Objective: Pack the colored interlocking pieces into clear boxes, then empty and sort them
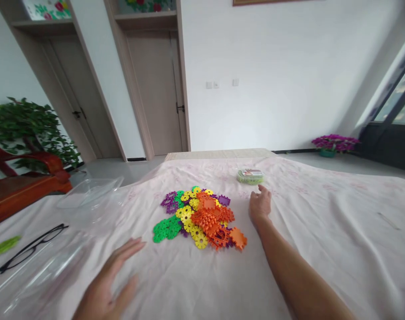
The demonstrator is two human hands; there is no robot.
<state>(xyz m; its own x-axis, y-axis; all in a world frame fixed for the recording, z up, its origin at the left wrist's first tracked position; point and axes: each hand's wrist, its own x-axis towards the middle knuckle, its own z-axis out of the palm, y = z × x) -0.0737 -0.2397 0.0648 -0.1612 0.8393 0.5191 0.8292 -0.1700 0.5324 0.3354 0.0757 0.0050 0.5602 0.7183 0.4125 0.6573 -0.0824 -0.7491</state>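
Observation:
A heap of plastic building pieces lies in the middle of the cloth. Orange toothed squares [207, 220] cover its right side, and yellow notched discs [186, 218] run through the centre. Green discs [167, 229] form its left edge, with purple frame pieces [170, 203] at the back left. My left hand [110, 284], somewhat blurred, hovers at the front left of the heap, fingers and thumb apart, holding nothing. Right of the heap is my right hand [260, 204], its fingers loosely curved and apart. Just beyond its fingertips sits a small clear box [250, 177] with green contents.
Clear plastic containers [92, 195] stand on the left of the cloth [309, 231]. Black-framed glasses [34, 246] and a bright green item [4, 247] lie at the left edge. A thin stick-like object [388, 221] rests far right.

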